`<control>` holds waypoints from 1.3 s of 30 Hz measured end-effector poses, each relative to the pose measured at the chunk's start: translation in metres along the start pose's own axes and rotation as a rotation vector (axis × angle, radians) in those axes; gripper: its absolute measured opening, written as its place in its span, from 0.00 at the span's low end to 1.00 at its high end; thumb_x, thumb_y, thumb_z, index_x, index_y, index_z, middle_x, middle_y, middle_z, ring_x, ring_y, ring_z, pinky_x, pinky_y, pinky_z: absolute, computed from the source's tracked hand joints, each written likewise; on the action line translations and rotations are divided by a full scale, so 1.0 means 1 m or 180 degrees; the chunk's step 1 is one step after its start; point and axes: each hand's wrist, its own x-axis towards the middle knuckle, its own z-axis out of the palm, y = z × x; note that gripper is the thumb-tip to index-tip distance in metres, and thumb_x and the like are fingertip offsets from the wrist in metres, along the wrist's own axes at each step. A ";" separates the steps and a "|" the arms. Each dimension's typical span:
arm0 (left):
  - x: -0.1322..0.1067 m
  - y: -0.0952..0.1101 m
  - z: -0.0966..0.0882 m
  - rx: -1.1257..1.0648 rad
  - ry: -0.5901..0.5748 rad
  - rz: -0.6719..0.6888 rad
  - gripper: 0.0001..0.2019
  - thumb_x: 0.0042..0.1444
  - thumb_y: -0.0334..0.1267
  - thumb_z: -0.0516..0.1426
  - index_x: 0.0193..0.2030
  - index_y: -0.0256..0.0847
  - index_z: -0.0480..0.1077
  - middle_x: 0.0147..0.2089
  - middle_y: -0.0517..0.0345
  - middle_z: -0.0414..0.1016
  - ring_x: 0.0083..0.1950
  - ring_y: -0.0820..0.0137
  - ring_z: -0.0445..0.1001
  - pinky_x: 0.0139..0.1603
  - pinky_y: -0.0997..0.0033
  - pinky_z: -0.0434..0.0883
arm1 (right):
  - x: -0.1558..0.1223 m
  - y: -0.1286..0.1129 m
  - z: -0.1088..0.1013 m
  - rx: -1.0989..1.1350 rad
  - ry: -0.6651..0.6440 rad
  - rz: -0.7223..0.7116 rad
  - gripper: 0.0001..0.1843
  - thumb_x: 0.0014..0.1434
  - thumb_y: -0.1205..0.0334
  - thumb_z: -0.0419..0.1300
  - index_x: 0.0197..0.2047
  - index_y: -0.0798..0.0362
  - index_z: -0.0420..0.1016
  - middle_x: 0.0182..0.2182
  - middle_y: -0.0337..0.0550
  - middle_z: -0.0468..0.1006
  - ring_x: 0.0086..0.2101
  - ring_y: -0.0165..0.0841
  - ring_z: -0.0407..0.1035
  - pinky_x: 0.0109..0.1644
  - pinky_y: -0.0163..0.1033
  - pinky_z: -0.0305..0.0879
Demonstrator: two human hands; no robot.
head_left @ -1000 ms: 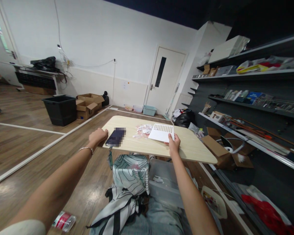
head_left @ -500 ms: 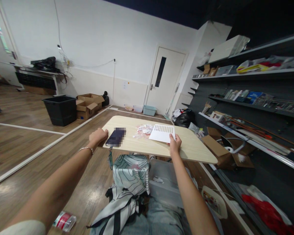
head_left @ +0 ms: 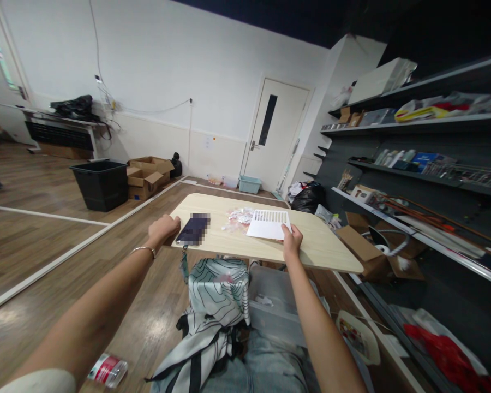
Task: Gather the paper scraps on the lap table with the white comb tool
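My right hand (head_left: 293, 240) is closed on the near right corner of a flat white card (head_left: 265, 226). Rows of small slots are cut through the card's far half, and it is held over the pale wooden tabletop (head_left: 237, 250). Beside the card's left edge lies a loose heap of small white and pinkish scraps (head_left: 239, 217). My left hand (head_left: 163, 228) is closed around the tabletop's left edge, with the fingertips partly hidden. Just right of it a dark phone (head_left: 191, 229), partly blurred, lies on the table with a strap (head_left: 184, 265) hanging off the near edge.
A patterned bag (head_left: 219, 295) and a translucent plastic bin (head_left: 272, 295) sit below the table's near edge. A bottle (head_left: 108, 371) lies on the floor at lower left. Loaded shelves (head_left: 417, 120) and an opened carton (head_left: 366, 245) stand right; a black bin (head_left: 100, 185) stands left.
The slotted card has shifted slightly left toward the scraps, with my right hand moving a little along with it. My left hand stays at the table edge.
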 end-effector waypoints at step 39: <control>-0.003 0.001 -0.001 -0.0037 -0.0010 -0.0006 0.34 0.64 0.53 0.44 0.58 0.27 0.75 0.55 0.25 0.79 0.56 0.40 0.79 0.50 0.51 0.73 | -0.006 -0.013 0.005 0.0090 -0.0682 0.0187 0.22 0.44 0.46 0.70 0.36 0.55 0.80 0.31 0.43 0.81 0.32 0.38 0.71 0.35 0.41 0.69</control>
